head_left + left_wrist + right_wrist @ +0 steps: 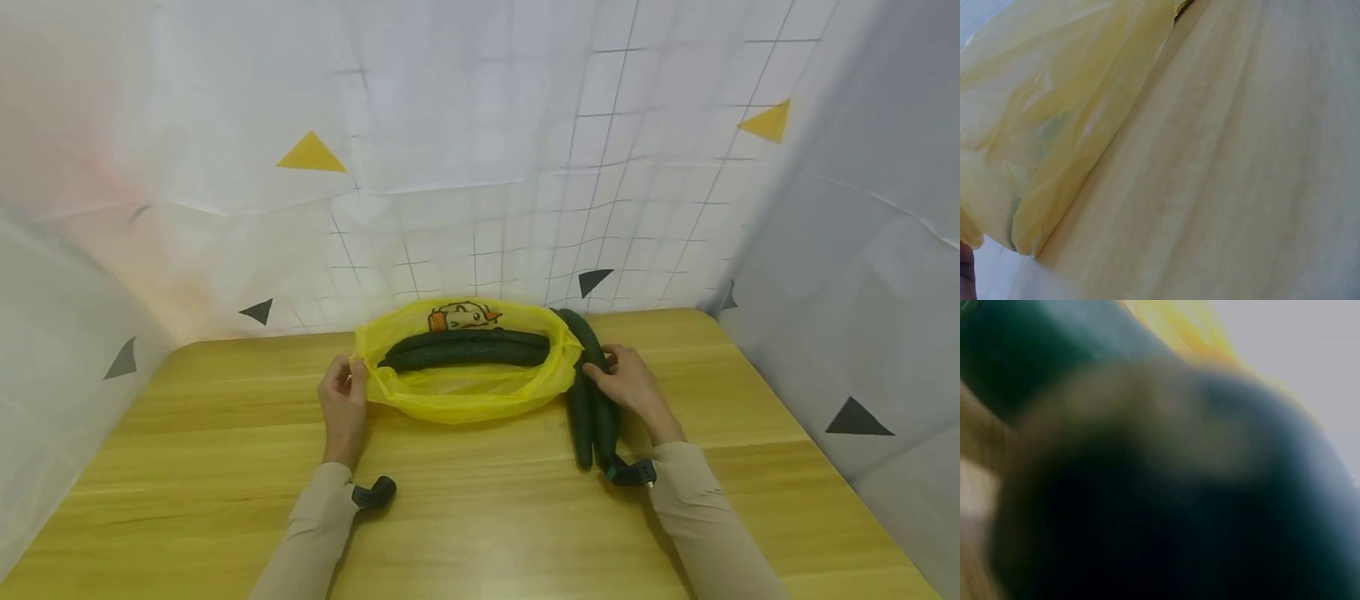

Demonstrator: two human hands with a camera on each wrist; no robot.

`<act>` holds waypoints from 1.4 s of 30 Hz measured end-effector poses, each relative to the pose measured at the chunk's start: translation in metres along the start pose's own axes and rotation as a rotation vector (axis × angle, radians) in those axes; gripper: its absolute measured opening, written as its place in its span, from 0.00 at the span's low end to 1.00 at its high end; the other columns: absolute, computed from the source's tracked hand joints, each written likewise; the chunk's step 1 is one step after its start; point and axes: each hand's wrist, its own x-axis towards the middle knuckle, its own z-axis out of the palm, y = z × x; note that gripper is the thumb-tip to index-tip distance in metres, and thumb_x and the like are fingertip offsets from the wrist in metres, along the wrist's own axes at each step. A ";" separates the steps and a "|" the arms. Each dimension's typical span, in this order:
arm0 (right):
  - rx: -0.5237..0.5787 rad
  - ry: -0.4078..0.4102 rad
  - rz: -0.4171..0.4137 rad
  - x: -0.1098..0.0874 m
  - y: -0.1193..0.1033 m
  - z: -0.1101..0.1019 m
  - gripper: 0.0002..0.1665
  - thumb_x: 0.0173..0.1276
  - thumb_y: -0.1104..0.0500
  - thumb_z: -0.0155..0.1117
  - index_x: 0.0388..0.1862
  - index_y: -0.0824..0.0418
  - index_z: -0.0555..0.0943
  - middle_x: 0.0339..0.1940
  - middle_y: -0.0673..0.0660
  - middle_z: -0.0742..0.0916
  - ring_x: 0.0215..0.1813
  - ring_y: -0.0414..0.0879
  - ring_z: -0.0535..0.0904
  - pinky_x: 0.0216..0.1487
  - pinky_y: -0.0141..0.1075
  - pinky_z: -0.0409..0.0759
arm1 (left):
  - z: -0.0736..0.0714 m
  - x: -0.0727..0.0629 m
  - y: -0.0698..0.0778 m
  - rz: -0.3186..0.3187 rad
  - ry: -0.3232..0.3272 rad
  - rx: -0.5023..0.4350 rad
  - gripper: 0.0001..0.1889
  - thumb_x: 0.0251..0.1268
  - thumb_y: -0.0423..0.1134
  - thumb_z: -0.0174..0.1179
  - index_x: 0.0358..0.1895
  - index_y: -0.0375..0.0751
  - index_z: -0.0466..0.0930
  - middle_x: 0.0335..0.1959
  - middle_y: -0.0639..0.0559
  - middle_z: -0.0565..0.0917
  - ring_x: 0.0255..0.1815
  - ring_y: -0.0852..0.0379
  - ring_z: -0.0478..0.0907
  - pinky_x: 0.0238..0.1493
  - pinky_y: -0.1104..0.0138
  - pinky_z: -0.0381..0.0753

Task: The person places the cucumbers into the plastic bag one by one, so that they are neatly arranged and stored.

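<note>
A yellow plastic bag [465,408] lies on the table with its mouth spread wide. Inside it, dark green cucumbers [468,348] lie crosswise, close together; their exact number is hard to tell. My left hand [345,398] pinches the left edge of the bag's mouth. Beside the bag's right end, two more cucumbers lie lengthwise side by side. My right hand [624,382] grips the outer cucumber [604,425] near its middle, thumb on top; the inner cucumber [580,429] touches it. In the right wrist view, a blurred dark green cucumber end [1166,531] fills most of the picture.
The wooden table [480,517] reaches back to a white wall sheet [450,225] printed with grid lines and triangles. The bag stands close to that sheet. Similar sheets close off the left and right sides. A small dark wrist camera [375,493] sits beside the left sleeve.
</note>
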 end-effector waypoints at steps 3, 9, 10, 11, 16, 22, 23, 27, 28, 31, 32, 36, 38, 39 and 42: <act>-0.012 -0.010 0.002 0.000 -0.001 0.000 0.40 0.69 0.45 0.54 0.67 0.74 0.62 0.57 0.75 0.75 0.57 0.65 0.74 0.54 0.54 0.73 | -0.001 0.000 0.000 0.002 0.002 -0.001 0.12 0.69 0.34 0.52 0.39 0.22 0.74 0.33 0.50 0.77 0.35 0.65 0.73 0.41 0.77 0.74; -0.038 -0.025 0.020 -0.001 -0.001 0.000 0.39 0.70 0.44 0.53 0.66 0.74 0.63 0.59 0.75 0.74 0.59 0.67 0.72 0.58 0.55 0.71 | 0.000 0.000 0.000 0.019 0.000 -0.012 0.12 0.69 0.33 0.53 0.38 0.21 0.74 0.33 0.48 0.77 0.35 0.64 0.74 0.42 0.76 0.75; -0.041 -0.027 0.025 -0.001 -0.001 0.000 0.39 0.70 0.44 0.52 0.66 0.73 0.63 0.60 0.74 0.74 0.59 0.67 0.71 0.58 0.56 0.70 | 0.000 0.000 0.000 0.022 -0.001 -0.012 0.12 0.69 0.33 0.53 0.38 0.21 0.74 0.33 0.49 0.77 0.35 0.64 0.73 0.41 0.76 0.75; -0.045 -0.029 0.027 -0.001 -0.001 0.000 0.39 0.70 0.44 0.52 0.66 0.73 0.63 0.60 0.74 0.74 0.60 0.67 0.71 0.58 0.56 0.70 | 0.000 0.001 0.000 0.023 -0.001 -0.012 0.12 0.69 0.33 0.53 0.38 0.21 0.74 0.33 0.49 0.77 0.35 0.64 0.73 0.41 0.76 0.75; -0.044 -0.030 0.030 -0.001 0.002 0.001 0.39 0.70 0.44 0.52 0.66 0.73 0.63 0.59 0.74 0.75 0.59 0.67 0.72 0.57 0.56 0.71 | 0.000 0.001 0.000 0.021 -0.002 -0.011 0.12 0.69 0.33 0.53 0.38 0.21 0.74 0.32 0.50 0.77 0.35 0.64 0.73 0.40 0.76 0.74; -0.030 -0.018 0.046 -0.001 0.002 0.001 0.38 0.69 0.45 0.52 0.66 0.72 0.65 0.58 0.74 0.76 0.58 0.66 0.73 0.57 0.54 0.72 | -0.001 0.000 0.000 0.017 -0.002 0.010 0.12 0.69 0.33 0.53 0.38 0.22 0.74 0.33 0.49 0.77 0.36 0.65 0.73 0.41 0.77 0.75; -0.030 -0.016 0.047 -0.001 0.002 0.000 0.38 0.69 0.44 0.53 0.66 0.72 0.65 0.58 0.73 0.76 0.58 0.65 0.73 0.56 0.54 0.72 | -0.001 0.000 0.000 0.018 -0.003 0.015 0.12 0.69 0.33 0.52 0.39 0.22 0.74 0.33 0.50 0.77 0.36 0.65 0.73 0.42 0.77 0.74; -0.039 -0.016 0.046 -0.001 0.003 0.000 0.38 0.69 0.44 0.52 0.66 0.71 0.65 0.58 0.73 0.77 0.57 0.65 0.74 0.55 0.54 0.73 | -0.001 0.000 -0.001 0.014 -0.005 0.012 0.12 0.69 0.34 0.52 0.39 0.23 0.75 0.33 0.51 0.77 0.35 0.65 0.73 0.42 0.77 0.75; -0.042 -0.018 0.047 -0.001 0.003 -0.001 0.38 0.69 0.44 0.52 0.66 0.71 0.65 0.58 0.73 0.77 0.57 0.65 0.74 0.55 0.54 0.73 | -0.001 0.000 -0.001 0.013 -0.006 0.010 0.12 0.69 0.34 0.52 0.39 0.22 0.74 0.33 0.51 0.77 0.35 0.65 0.73 0.43 0.77 0.75; -0.045 -0.026 0.049 -0.001 0.004 -0.001 0.38 0.69 0.43 0.52 0.66 0.71 0.65 0.58 0.73 0.77 0.57 0.64 0.74 0.54 0.53 0.74 | -0.001 0.000 -0.002 0.012 -0.008 0.006 0.12 0.69 0.34 0.52 0.38 0.22 0.74 0.32 0.51 0.77 0.35 0.65 0.73 0.42 0.77 0.75; -0.046 -0.029 0.049 -0.001 0.004 -0.002 0.39 0.69 0.43 0.52 0.66 0.72 0.65 0.58 0.73 0.77 0.57 0.64 0.74 0.54 0.53 0.74 | -0.001 0.000 -0.002 0.014 -0.009 0.005 0.12 0.69 0.33 0.52 0.38 0.22 0.74 0.32 0.51 0.77 0.35 0.65 0.73 0.42 0.77 0.75; -0.028 -0.032 0.045 0.001 0.005 -0.003 0.38 0.70 0.44 0.52 0.66 0.72 0.65 0.57 0.74 0.77 0.56 0.64 0.74 0.53 0.53 0.74 | -0.001 0.001 -0.003 0.016 -0.012 -0.008 0.12 0.69 0.34 0.52 0.38 0.22 0.74 0.32 0.51 0.77 0.34 0.65 0.73 0.42 0.76 0.75; -0.006 -0.026 0.048 0.002 0.006 -0.004 0.38 0.70 0.44 0.52 0.65 0.73 0.65 0.57 0.73 0.77 0.55 0.64 0.75 0.53 0.52 0.74 | -0.001 0.001 -0.003 0.021 -0.011 -0.012 0.12 0.70 0.33 0.52 0.38 0.22 0.74 0.32 0.51 0.77 0.34 0.64 0.73 0.41 0.76 0.75; 0.005 -0.022 0.050 0.003 0.006 -0.004 0.37 0.70 0.44 0.52 0.65 0.73 0.66 0.56 0.73 0.77 0.55 0.64 0.75 0.53 0.52 0.74 | -0.001 0.001 -0.003 0.021 -0.012 -0.013 0.12 0.70 0.34 0.52 0.38 0.22 0.74 0.32 0.51 0.77 0.34 0.64 0.73 0.41 0.76 0.75; 0.032 -0.008 0.056 0.003 0.007 -0.005 0.37 0.70 0.45 0.52 0.65 0.73 0.66 0.56 0.73 0.78 0.54 0.63 0.75 0.52 0.50 0.75 | -0.001 0.002 -0.003 0.022 -0.015 -0.007 0.13 0.70 0.34 0.52 0.38 0.22 0.74 0.31 0.51 0.76 0.34 0.64 0.73 0.41 0.76 0.75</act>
